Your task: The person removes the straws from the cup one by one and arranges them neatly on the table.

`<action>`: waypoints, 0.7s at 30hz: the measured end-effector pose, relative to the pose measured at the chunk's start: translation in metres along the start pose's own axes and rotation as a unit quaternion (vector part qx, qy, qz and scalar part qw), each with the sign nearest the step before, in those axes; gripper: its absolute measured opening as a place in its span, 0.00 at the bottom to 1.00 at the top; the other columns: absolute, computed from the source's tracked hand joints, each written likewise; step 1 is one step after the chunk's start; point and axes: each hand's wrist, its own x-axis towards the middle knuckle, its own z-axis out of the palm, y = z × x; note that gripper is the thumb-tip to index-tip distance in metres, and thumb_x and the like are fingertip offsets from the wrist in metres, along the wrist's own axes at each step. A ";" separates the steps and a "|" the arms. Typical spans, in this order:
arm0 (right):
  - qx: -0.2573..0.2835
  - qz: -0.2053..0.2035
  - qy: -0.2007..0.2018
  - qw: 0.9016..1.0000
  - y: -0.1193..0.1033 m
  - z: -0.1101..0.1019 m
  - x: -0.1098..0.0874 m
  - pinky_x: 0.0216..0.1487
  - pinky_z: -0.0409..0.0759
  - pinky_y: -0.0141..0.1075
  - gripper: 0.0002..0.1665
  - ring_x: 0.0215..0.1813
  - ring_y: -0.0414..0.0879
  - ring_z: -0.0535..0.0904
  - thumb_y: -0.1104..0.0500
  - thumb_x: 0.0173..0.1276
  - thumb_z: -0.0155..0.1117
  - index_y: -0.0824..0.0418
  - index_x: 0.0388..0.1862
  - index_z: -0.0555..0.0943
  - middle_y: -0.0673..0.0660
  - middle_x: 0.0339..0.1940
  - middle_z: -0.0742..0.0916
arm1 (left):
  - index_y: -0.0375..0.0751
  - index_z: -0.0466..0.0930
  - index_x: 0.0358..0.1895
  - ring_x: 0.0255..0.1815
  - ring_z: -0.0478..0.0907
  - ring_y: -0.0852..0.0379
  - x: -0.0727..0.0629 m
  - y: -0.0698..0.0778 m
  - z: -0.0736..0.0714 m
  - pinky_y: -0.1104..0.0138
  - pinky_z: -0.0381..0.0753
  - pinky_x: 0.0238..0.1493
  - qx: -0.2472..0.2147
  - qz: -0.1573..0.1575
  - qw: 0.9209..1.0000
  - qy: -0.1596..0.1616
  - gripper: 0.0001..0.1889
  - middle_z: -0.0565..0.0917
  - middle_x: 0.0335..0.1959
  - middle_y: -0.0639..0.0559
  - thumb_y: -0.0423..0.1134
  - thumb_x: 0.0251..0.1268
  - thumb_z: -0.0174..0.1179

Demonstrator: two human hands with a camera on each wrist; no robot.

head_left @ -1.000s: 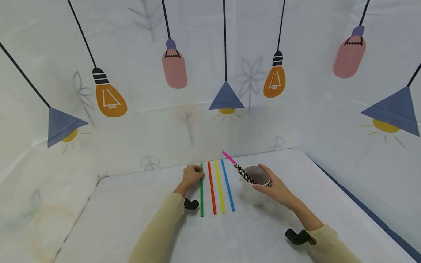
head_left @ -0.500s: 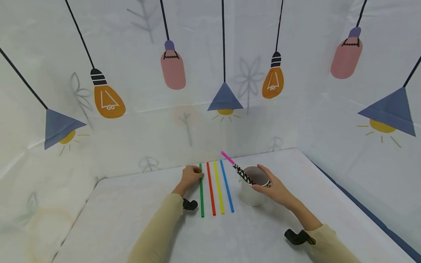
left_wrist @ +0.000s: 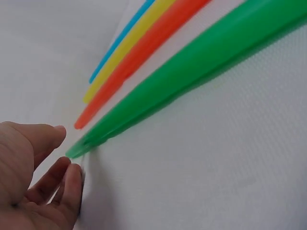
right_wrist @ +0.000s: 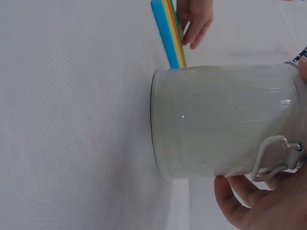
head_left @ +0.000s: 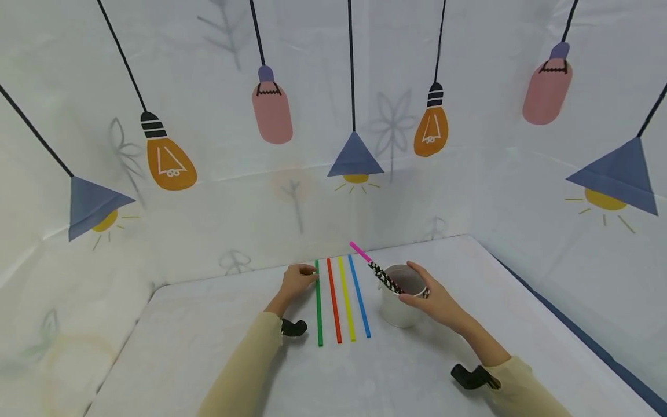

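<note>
Side by side on the white table lie a green straw (head_left: pixel 319 313), a red straw (head_left: pixel 333 301), a yellow straw (head_left: pixel 347 301) and a blue straw (head_left: pixel 359 298). My left hand (head_left: pixel 296 282) is at the far end of the green straw; in the left wrist view its thumb and loosely bent fingers stand apart, with a gap to the straw tip. My right hand (head_left: pixel 442 302) grips the rim and side of a white metal pail (head_left: pixel 396 313), upright on the table. A pink straw (head_left: pixel 359 251) with a black-and-white patterned lower part leans out of the pail.
A white cloth backdrop (head_left: pixel 234 202) printed with lamps and bulbs rises behind the table (head_left: pixel 172 347). The pail's wire handle (right_wrist: pixel 261 155) hangs on its side in the right wrist view. Black wrist mounts (head_left: pixel 294 328) sit at both sleeves.
My left hand has drawn slightly left, its fingertips moving off the green straw. The straws keep their places, and the right hand still holds the pail. The head view has shifted a little.
</note>
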 end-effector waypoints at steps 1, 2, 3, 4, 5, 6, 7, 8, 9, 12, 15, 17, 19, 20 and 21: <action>0.001 -0.001 -0.001 1.000 0.000 0.000 0.000 0.58 0.65 0.67 0.51 0.71 0.65 0.58 0.48 0.65 0.69 0.53 0.79 0.51 0.63 0.76 0.61 | 0.39 0.85 0.47 0.41 0.78 0.52 -0.002 0.001 -0.002 0.60 0.78 0.41 -0.008 -0.001 1.000 0.003 0.12 0.83 0.42 0.48 0.40 0.63 0.65; 0.000 -0.002 -0.001 1.000 0.000 -0.001 0.000 0.58 0.65 0.67 0.51 0.71 0.65 0.58 0.48 0.65 0.69 0.53 0.79 0.52 0.63 0.76 0.61 | 0.39 0.85 0.48 0.42 0.78 0.52 -0.003 0.002 -0.004 0.60 0.78 0.42 -0.015 0.000 1.000 0.005 0.12 0.83 0.43 0.48 0.40 0.64 0.64; -0.001 -0.002 0.000 1.000 0.000 -0.001 -0.001 0.58 0.66 0.66 0.51 0.71 0.65 0.59 0.47 0.65 0.68 0.52 0.79 0.52 0.63 0.75 0.61 | 0.39 0.85 0.48 0.43 0.79 0.52 -0.005 0.004 -0.006 0.60 0.79 0.42 -0.022 0.003 1.000 0.008 0.12 0.83 0.44 0.47 0.40 0.65 0.63; -0.003 -0.003 0.001 1.000 0.000 -0.002 -0.001 0.58 0.66 0.66 0.51 0.71 0.65 0.59 0.47 0.65 0.68 0.52 0.79 0.52 0.63 0.75 0.61 | 0.39 0.84 0.49 0.44 0.79 0.51 -0.007 0.006 -0.007 0.60 0.79 0.42 -0.032 0.009 0.999 0.009 0.12 0.83 0.45 0.47 0.39 0.66 0.63; -0.005 -0.003 0.001 1.000 0.000 -0.002 -0.002 0.57 0.67 0.65 0.51 0.70 0.65 0.60 0.47 0.64 0.68 0.52 0.79 0.52 0.62 0.75 0.62 | 0.39 0.84 0.50 0.45 0.79 0.51 -0.009 0.010 -0.009 0.60 0.79 0.43 -0.043 0.016 0.999 0.011 0.12 0.83 0.46 0.47 0.39 0.67 0.62; -0.007 -0.001 0.003 1.000 -0.001 -0.003 -0.002 0.57 0.68 0.65 0.51 0.70 0.65 0.60 0.46 0.64 0.68 0.51 0.79 0.52 0.62 0.75 0.62 | 0.38 0.84 0.50 0.46 0.79 0.51 -0.011 0.014 -0.011 0.60 0.79 0.44 -0.055 0.023 0.998 0.012 0.12 0.83 0.46 0.47 0.39 0.68 0.61; -0.009 -0.001 0.004 1.000 -0.001 -0.003 -0.003 0.57 0.68 0.65 0.51 0.70 0.65 0.60 0.45 0.64 0.68 0.51 0.78 0.52 0.62 0.75 0.62 | 0.37 0.83 0.51 0.47 0.79 0.51 -0.014 0.019 -0.012 0.60 0.79 0.44 -0.068 0.034 0.997 0.013 0.13 0.83 0.47 0.46 0.38 0.68 0.60; -0.009 0.000 0.006 1.000 -0.001 -0.003 -0.003 0.57 0.68 0.65 0.51 0.70 0.64 0.61 0.45 0.64 0.68 0.51 0.78 0.53 0.62 0.75 0.62 | 0.36 0.83 0.51 0.48 0.79 0.50 -0.017 0.025 -0.014 0.59 0.79 0.45 -0.083 0.045 0.995 0.011 0.13 0.83 0.48 0.46 0.38 0.69 0.60; -0.009 0.002 0.007 1.000 -0.001 -0.004 -0.003 0.57 0.68 0.65 0.51 0.70 0.64 0.61 0.44 0.64 0.68 0.51 0.78 0.53 0.62 0.75 0.63 | 0.36 0.83 0.52 0.48 0.79 0.50 -0.021 0.031 -0.015 0.59 0.79 0.46 -0.099 0.055 0.994 0.010 0.13 0.83 0.48 0.45 0.38 0.69 0.60; -0.006 0.002 0.003 1.000 -0.001 -0.002 -0.003 0.58 0.67 0.65 0.51 0.70 0.64 0.60 0.43 0.64 0.68 0.51 0.78 0.53 0.62 0.75 0.62 | 0.36 0.83 0.52 0.49 0.79 0.49 -0.034 0.053 -0.018 0.58 0.78 0.49 -0.147 0.085 0.985 -0.001 0.13 0.82 0.50 0.44 0.38 0.69 0.60; -0.003 0.000 -0.001 1.000 0.000 0.000 -0.001 0.58 0.67 0.65 0.51 0.70 0.64 0.60 0.43 0.64 0.68 0.51 0.78 0.53 0.62 0.75 0.62 | 0.38 0.83 0.51 0.49 0.79 0.47 -0.045 0.075 -0.016 0.59 0.78 0.50 -0.179 0.119 0.976 -0.015 0.12 0.82 0.50 0.44 0.38 0.70 0.60; -0.003 -0.003 -0.003 1.000 0.001 0.001 0.000 0.58 0.67 0.65 0.51 0.71 0.64 0.60 0.43 0.64 0.68 0.50 0.78 0.52 0.61 0.75 0.62 | 0.37 0.82 0.53 0.49 0.79 0.47 -0.051 0.088 -0.011 0.60 0.78 0.51 -0.194 0.139 0.971 -0.030 0.13 0.82 0.51 0.45 0.37 0.70 0.60; -0.006 -0.003 -0.001 1.000 0.001 0.001 -0.001 0.58 0.68 0.64 0.50 0.70 0.63 0.60 0.43 0.64 0.67 0.49 0.78 0.52 0.61 0.75 0.62 | 0.36 0.81 0.54 0.50 0.79 0.48 -0.058 0.101 -0.005 0.62 0.78 0.52 -0.205 0.159 0.964 -0.049 0.14 0.82 0.52 0.45 0.36 0.70 0.59; -0.006 -0.003 0.000 1.000 0.001 0.001 -0.001 0.57 0.68 0.64 0.50 0.70 0.63 0.61 0.43 0.64 0.67 0.49 0.78 0.52 0.61 0.75 0.63 | 0.35 0.80 0.55 0.51 0.79 0.48 -0.061 0.107 -0.003 0.62 0.78 0.52 -0.210 0.169 0.961 -0.062 0.14 0.81 0.53 0.45 0.35 0.70 0.59; -0.007 -0.002 0.001 1.000 0.001 0.000 -0.002 0.57 0.69 0.64 0.50 0.70 0.63 0.61 0.43 0.64 0.67 0.49 0.78 0.52 0.61 0.75 0.63 | 0.34 0.79 0.56 0.51 0.79 0.48 -0.067 0.115 -0.001 0.62 0.78 0.52 -0.214 0.178 0.958 -0.073 0.15 0.81 0.54 0.43 0.34 0.70 0.58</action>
